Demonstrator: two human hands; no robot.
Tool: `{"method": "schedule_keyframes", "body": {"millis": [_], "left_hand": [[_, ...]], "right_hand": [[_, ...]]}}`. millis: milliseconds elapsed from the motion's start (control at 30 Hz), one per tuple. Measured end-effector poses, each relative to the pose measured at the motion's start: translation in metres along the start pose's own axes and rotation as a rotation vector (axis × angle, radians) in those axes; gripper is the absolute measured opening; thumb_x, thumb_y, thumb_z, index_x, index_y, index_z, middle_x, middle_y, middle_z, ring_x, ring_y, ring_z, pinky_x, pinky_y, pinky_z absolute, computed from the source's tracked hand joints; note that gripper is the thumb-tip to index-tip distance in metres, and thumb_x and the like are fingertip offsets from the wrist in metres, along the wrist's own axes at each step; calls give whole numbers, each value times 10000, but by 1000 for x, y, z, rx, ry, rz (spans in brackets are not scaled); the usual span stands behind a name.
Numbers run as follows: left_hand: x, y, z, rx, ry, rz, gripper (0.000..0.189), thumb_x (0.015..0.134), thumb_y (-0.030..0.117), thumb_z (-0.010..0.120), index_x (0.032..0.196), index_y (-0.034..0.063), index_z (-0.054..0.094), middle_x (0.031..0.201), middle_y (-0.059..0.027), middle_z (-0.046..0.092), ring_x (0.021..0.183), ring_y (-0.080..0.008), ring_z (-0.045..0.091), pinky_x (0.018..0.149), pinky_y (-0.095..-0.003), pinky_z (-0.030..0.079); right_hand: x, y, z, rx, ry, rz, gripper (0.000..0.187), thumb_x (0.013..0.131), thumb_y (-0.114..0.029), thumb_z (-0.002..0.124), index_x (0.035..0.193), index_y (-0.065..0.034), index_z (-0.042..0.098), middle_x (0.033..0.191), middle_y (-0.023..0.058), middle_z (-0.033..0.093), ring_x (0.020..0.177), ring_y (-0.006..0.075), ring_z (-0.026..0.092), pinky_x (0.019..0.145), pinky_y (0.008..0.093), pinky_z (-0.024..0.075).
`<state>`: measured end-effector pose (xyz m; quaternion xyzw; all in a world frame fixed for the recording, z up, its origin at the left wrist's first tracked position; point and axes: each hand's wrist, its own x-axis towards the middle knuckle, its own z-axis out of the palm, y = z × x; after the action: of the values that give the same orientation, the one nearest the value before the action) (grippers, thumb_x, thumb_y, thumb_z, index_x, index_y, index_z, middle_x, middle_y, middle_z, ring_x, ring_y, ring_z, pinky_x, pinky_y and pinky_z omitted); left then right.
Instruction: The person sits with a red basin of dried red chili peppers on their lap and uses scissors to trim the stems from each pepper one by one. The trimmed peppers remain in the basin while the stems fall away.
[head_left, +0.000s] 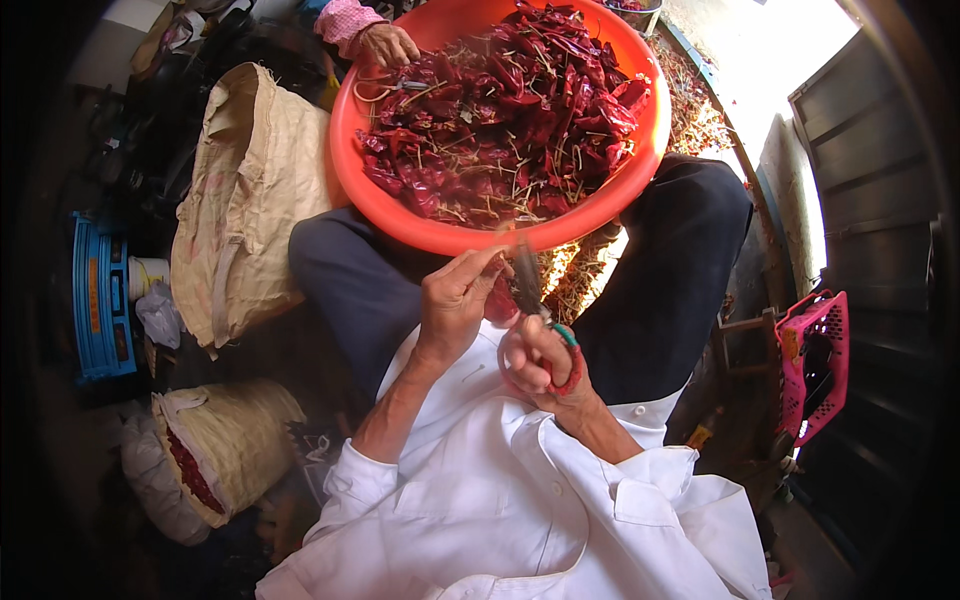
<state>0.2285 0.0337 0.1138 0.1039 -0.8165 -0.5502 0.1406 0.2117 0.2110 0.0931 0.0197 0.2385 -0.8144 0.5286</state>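
Note:
My left hand (457, 304) pinches a dried red chili pepper (500, 300) just in front of the basin's near rim. Beside it, my right hand (546, 364) grips a pair of scissors (528, 279); their handles are wrapped in red and green, and the blades point up next to the pepper, blurred. Whether the blades touch the stem cannot be made out. Before me, a large orange-red plastic basin (346, 169) holds a heap of dried red chili peppers (517, 112) mixed with pale cut stems.
Another person's hand (390, 45) with a pink sleeve reaches over the basin's far left, by a second pair of scissors (409, 85). Woven sacks (262, 195) stand at left, near a blue crate (103, 300). A pink plastic basket (814, 367) is at right. Stem litter (694, 112) covers the floor.

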Motion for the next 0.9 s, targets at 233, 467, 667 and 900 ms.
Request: {"method": "schedule_keyframes", "body": {"millis": [233, 467, 667, 900], "left_hand": [[-27, 1, -20, -31, 62, -59, 234, 1040, 63, 617, 1242, 4, 718, 943, -80, 724, 795, -100, 640, 722, -237, 520], [3, 24, -109, 274, 199, 179, 282, 1030, 15, 607, 1298, 22, 694, 998, -63, 726, 893, -99, 648, 799, -235, 523], [43, 37, -262, 790, 408, 269, 317, 1012, -7, 593, 1306, 41, 702, 1143, -89, 753, 1008, -151, 713, 879, -289, 551], [67, 30, -329, 1357, 462, 175, 586, 956, 237, 740, 1483, 83, 534, 1487, -167, 536, 1354, -339, 520, 1132, -442, 415]], "right_hand": [[7, -28, -30, 85, 279, -283, 433, 1116, -351, 490, 1285, 23, 626, 766, 34, 656, 438, 54, 430, 387, 206, 336], [12, -9, -46, 172, 342, -271, 432, 1089, -422, 536, 1189, -23, 668, 811, 30, 672, 580, 79, 544, 493, 233, 422], [-3, -6, -31, 179, 423, -129, 367, 1036, -396, 644, 1136, -43, 640, 769, 56, 655, 546, 140, 527, 505, 300, 420], [-13, -2, -11, 169, 535, -81, 414, 1025, -384, 661, 1211, -20, 592, 769, 62, 637, 564, 149, 521, 520, 309, 414]]}}
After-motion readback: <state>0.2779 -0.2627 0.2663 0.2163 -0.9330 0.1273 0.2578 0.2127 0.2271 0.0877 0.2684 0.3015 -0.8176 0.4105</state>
